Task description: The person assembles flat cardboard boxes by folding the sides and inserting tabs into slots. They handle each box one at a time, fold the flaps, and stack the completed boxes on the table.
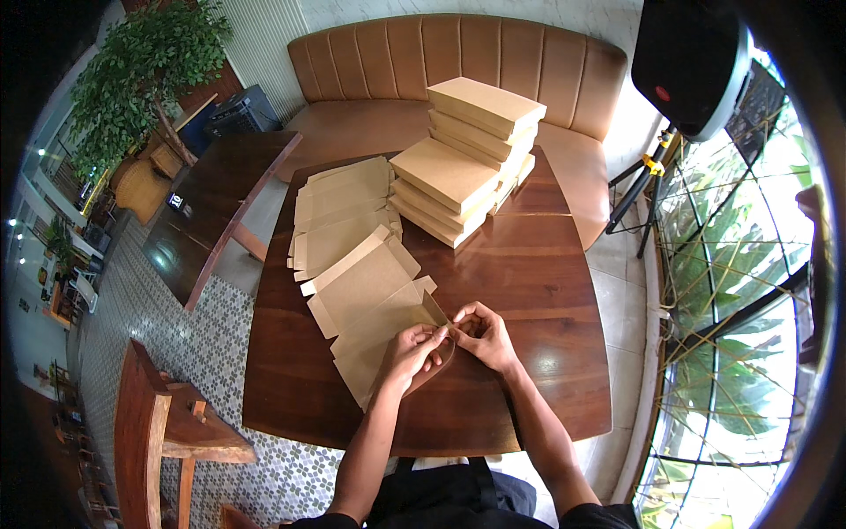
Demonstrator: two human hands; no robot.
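Pinching side by side in the head view, the left hand (pixel 410 357) and right hand (pixel 487 339) are both narrowed on a side flap of the part-folded box blank (pixel 374 295), which spreads ahead and leftward of them. Matching creases before pressing, thumbs near the fold, should keep corners square.

Comfy-looking brown couch (pixel 449 62) at the back, leafy tree (pixel 154 66) off left, speaker (pixel 687 66) on a tripod (pixel 653 166) by the window (pixel 736 370).
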